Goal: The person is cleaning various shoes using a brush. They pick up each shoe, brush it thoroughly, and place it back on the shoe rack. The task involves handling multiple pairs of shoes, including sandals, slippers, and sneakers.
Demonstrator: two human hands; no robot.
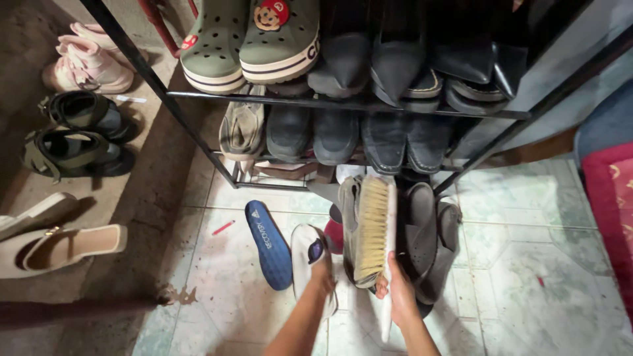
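Note:
My right hand [400,296] grips the white handle of a long scrub brush [374,231], whose tan bristles face left and lie along a grey shoe [349,221] standing on the tiled floor. My left hand [322,273] holds a white insole [308,260] just left of that shoe, fingers wrapped over its upper part. A blue insole [269,244] lies flat on the tiles further left. A pair of dark grey slip-on shoes [428,237] rests right of the brush.
A black metal shoe rack [343,104] stands ahead, holding green clogs [250,39] and several dark shoes. On the concrete at left are pink shoes [86,62], dark green sandals [76,135] and beige sandals [53,244]. A red mat [610,198] lies at right.

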